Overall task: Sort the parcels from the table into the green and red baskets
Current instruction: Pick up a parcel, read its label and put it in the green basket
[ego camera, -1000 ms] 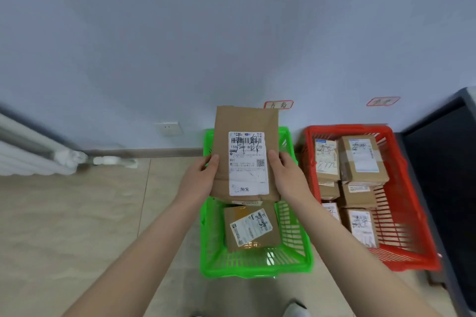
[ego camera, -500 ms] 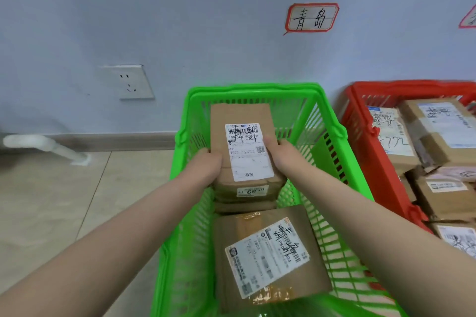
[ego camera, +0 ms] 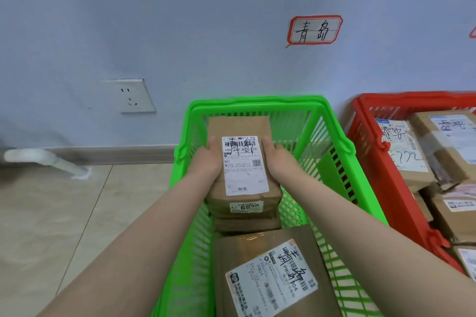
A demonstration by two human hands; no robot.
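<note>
Two hands hold one parcel: right of the wall socket [ego camera: 134,96], I see the left hand [ego camera: 206,159] grasping the left edge of the brown parcel [ego camera: 243,162] and the right hand [ego camera: 279,162] grasping its right edge, fingers [ego camera: 211,142] wrapped round its sides. The parcel sits on other packages [ego camera: 244,224] at the far end of the green basket [ego camera: 334,134], with a larger labelled box [ego camera: 270,273] nearer me. Just beside it, the red basket [ego camera: 371,162] holds several boxes [ego camera: 401,152].
</note>
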